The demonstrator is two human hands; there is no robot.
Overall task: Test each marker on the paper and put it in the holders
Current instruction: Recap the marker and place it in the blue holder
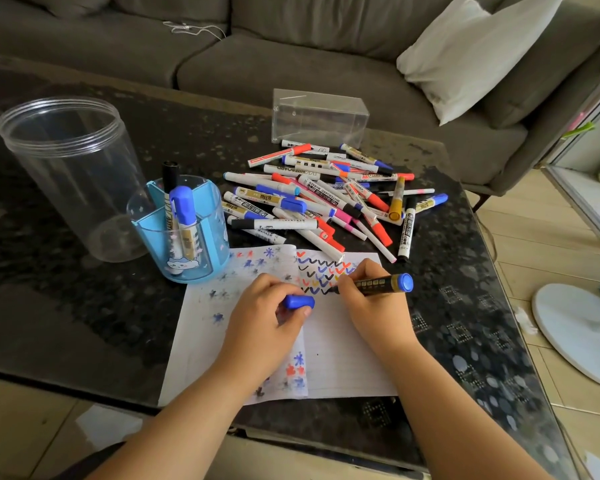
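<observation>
My right hand (364, 303) grips a black marker with a blue end (381, 284), its tip touching the white paper (343, 358) beside rows of coloured check marks. My left hand (267, 317) rests on the paper and pinches the marker's blue cap (298, 302). A blue holder (184, 233) left of the paper contains three markers. A pile of several markers (326, 199) lies behind the paper.
A tall clear round jar (73, 174) stands at the left. A clear rectangular box (319, 116) sits behind the pile. The dark table's front edge runs close below the paper. A grey sofa with a white cushion is beyond; a white fan base stands on the floor at right.
</observation>
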